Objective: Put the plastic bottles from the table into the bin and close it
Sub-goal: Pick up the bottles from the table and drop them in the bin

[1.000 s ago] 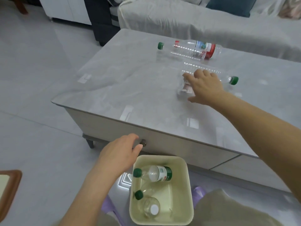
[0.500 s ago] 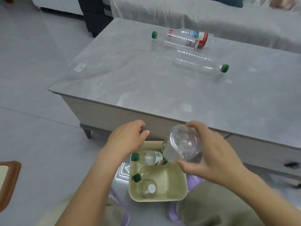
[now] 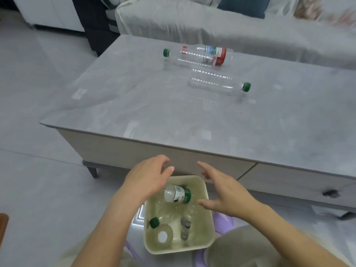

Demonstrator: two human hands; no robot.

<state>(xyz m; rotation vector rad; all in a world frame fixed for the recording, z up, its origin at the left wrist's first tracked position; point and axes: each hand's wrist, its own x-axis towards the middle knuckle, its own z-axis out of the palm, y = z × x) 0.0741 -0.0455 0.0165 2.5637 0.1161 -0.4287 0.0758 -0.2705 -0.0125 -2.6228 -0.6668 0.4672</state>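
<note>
A pale green bin (image 3: 209, 224) stands open on the floor in front of the grey table (image 3: 154, 116). Inside lie several clear bottles, among them one with a green label (image 3: 178, 194) near the top and a crushed clear bottle (image 3: 185, 226). My left hand (image 3: 148, 176) hovers at the bin's far left corner, fingers loosely curled, holding nothing. My right hand (image 3: 225, 191) is over the bin's right rim, fingers spread and empty. On the table lie a red-labelled bottle (image 3: 210, 54), a clear bottle with a green cap (image 3: 219, 83), and another green-capped one (image 3: 185, 56).
A grey covered sofa (image 3: 212, 24) runs behind the table. The table's drawer front with a dark handle (image 3: 330, 193) is at the right. My knees and purple slippers (image 3: 221, 222) flank the bin. A brown wooden edge (image 3: 2, 226) shows at far left.
My right hand took a clear bottle from the table, carried it down over the bin and let it go; the bottle now lies in the bin. My left hand stayed by the bin.
</note>
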